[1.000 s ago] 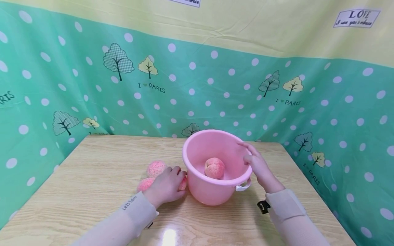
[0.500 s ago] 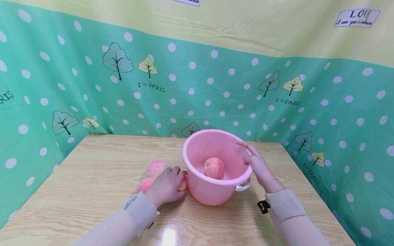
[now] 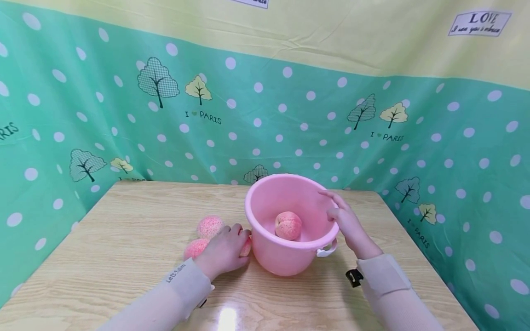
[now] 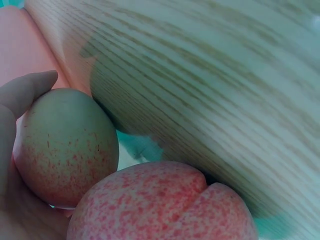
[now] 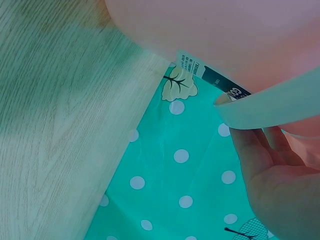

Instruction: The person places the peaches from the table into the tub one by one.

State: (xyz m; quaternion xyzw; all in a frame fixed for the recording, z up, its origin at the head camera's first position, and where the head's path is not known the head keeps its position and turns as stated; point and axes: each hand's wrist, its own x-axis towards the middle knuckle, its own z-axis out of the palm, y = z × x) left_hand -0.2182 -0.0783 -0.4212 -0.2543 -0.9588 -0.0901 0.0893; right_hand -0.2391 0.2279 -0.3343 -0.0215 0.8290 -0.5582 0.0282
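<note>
L hand point(image 3: 223, 250), lower ctr, curled round peach point(image 3: 246, 247) just L of pink bucket point(image 3: 285, 261), R hand point(image 3: 351, 225) gripping its R rim point(image 3: 327, 240).

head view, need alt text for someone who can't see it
A left hand holds a peach beside a pink bucket with another peach inside, while the right hand holds the bucket's rim. Two more peaches lie on the wooden table.

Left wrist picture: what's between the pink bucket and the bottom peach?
The left hand, holding another peach, as the left wrist view shows.
</note>
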